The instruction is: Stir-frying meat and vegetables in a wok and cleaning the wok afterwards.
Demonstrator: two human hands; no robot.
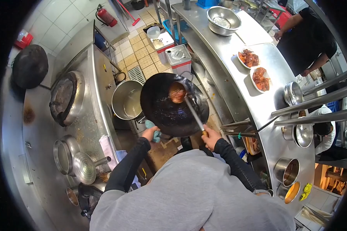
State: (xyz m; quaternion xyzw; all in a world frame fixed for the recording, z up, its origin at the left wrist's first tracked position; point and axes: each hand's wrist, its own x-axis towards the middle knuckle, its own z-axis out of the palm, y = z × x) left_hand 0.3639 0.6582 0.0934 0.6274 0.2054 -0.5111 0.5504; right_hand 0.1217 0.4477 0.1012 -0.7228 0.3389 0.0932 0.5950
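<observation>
A large black wok [162,115] is held out in front of me, with its inside facing up towards the camera. My left hand [151,133] is closed on its near left rim through a folded green cloth [157,135]. In my right hand [211,138] is a long-handled ladle [194,112], gripped by the wooden end of its handle. The ladle's round bowl [177,93] lies over the far inner part of the wok; whether it holds anything I cannot tell. Directly left of the wok stands a deep metal pot [118,99] with some cloudy liquid in it.
Two white dishes of glazed meat [260,80] stand on the steel counter [273,101] at right, below a metal bowl [224,21]. Lidded tins [178,55] stand on the floor beyond the wok. At left, a steel range [88,127] holds a perforated skimmer [84,168]. Co-workers are at far right.
</observation>
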